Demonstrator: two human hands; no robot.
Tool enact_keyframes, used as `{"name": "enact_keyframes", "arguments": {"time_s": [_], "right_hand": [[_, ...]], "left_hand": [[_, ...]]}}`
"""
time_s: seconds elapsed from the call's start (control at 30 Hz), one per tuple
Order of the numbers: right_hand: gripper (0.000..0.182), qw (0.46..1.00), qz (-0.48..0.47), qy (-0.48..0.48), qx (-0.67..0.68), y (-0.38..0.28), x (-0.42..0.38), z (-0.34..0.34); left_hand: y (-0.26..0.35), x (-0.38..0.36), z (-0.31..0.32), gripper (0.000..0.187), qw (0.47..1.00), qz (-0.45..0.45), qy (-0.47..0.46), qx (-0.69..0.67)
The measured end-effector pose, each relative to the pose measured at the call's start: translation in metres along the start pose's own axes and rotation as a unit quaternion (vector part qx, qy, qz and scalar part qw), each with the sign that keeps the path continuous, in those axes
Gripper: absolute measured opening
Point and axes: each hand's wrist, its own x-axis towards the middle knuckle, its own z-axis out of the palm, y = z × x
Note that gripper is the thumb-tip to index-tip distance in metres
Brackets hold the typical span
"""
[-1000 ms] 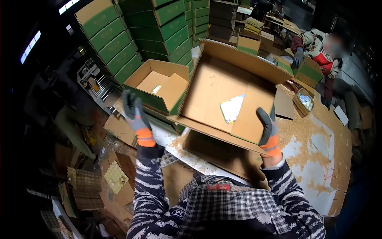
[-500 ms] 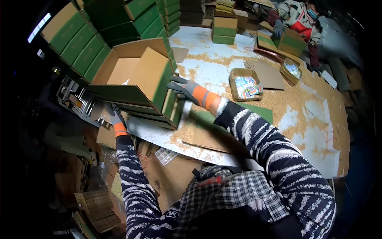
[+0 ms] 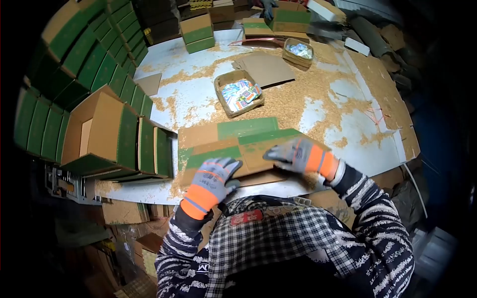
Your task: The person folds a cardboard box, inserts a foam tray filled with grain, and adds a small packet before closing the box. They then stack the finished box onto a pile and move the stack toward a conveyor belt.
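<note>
A flattened green-and-brown cardboard box (image 3: 258, 147) lies before me, its near edge raised a little over more flat cardboard. My left hand (image 3: 211, 180), in a grey and orange glove, is closed on its near left edge, fingers above and thumb below. My right hand (image 3: 298, 156), gloved the same way and slightly blurred, grips the near right part, its fingers reaching over the top. An open carton (image 3: 102, 131) stands to the left on other cartons, apart from both hands.
Green cartons (image 3: 94, 59) are stacked at the left. Baskets of small colourful packets (image 3: 217, 89) (image 3: 310, 58) stand on the table (image 3: 338, 129), which is strewn with brown grains. A brown cardboard sheet (image 3: 266, 69) lies between them. Another person's gloved hand (image 3: 269, 9) shows at the back.
Both hands have left the open carton at the left and come to the flattened box in front of me. My view has swung to the right.
</note>
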Motion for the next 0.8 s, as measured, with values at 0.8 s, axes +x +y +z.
{"name": "enact_keyframes", "arguments": {"time_s": [0.8], "right_hand": [[0.025, 0.944, -0.241, 0.215, 0.070, 0.031, 0.036, 0.015]], "left_hand": [[-0.013, 0.128, -0.008, 0.034, 0.985, 0.104, 0.123, -0.067]]}}
